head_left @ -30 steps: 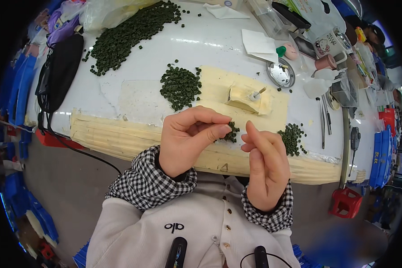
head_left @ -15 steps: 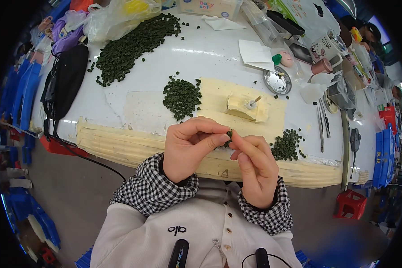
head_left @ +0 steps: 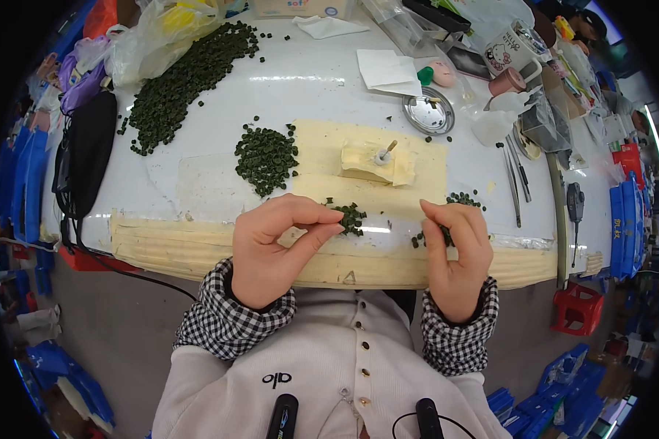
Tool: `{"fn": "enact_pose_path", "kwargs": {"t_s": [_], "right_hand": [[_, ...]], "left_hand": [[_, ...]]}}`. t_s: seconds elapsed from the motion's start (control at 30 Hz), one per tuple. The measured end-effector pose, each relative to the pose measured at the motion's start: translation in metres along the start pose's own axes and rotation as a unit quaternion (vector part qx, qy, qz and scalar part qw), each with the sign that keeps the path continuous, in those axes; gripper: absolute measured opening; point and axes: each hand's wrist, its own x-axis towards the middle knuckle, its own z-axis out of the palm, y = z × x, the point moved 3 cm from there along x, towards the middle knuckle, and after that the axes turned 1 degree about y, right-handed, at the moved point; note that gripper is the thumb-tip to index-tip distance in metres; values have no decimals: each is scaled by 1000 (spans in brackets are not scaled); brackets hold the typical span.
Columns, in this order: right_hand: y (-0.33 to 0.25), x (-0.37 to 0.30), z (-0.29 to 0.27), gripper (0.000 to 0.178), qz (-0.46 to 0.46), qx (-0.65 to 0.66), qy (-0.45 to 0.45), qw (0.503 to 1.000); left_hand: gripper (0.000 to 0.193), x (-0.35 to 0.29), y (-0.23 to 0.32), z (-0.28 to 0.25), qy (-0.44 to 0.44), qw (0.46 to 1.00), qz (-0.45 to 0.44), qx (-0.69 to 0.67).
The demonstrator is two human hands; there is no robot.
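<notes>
My left hand [head_left: 267, 252] is at the edge of a small heap of dark green ring-like pieces [head_left: 353, 219]. Its thumb and index tips are slightly apart, with no piece clearly held between them. My right hand [head_left: 461, 252] is open beside another small heap of the same pieces [head_left: 463, 198], partly hidden behind its fingers. Between and beyond the hands, a block wrapped in yellowish tape [head_left: 366, 162] carries a short upright pin [head_left: 389, 148]. It stands on a yellowish taped sheet [head_left: 315, 146].
A medium heap of green pieces [head_left: 265, 157] and a larger one [head_left: 187, 84] lie to the left. A round metal dish [head_left: 428, 113], tweezers [head_left: 515, 186], white tissue [head_left: 388, 72] and a mug [head_left: 509, 55] are to the right. A black pouch [head_left: 94, 150] lies far left.
My hands, which met at one small green piece, have separated. The right hand has moved right to the right-hand heap; the left is at the small middle heap. The view has shifted slightly.
</notes>
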Motion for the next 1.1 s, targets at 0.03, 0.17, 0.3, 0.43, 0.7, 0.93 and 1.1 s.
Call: {"fn": "enact_pose_path", "kwargs": {"t_s": [0.03, 0.17, 0.3, 0.43, 0.7, 0.93, 1.1], "right_hand": [[6, 0, -4, 18, -6, -60, 6, 998], [11, -2, -5, 11, -18, -170, -17, 985], [11, -1, 0, 11, -16, -188, -33, 982], [9, 3, 2, 12, -21, -183, -54, 981], [-2, -4, 9, 13, 15, 40, 0, 999], [-13, -5, 14, 21, 22, 93, -33, 995], [-11, -4, 17, 20, 56, 205, -61, 975]], "left_hand": [[15, 0, 1, 0, 5, 999, 25, 43], [16, -6, 0, -1, -13, 986, 40, 160], [18, -7, 0, 2, -4, 979, 57, 193], [18, -6, -3, -5, 19, 975, 86, 206], [11, 20, -6, -21, 61, 912, 107, 390], [10, 24, -11, -16, 44, 879, 120, 459], [13, 24, -8, -14, 58, 866, 146, 475]]}}
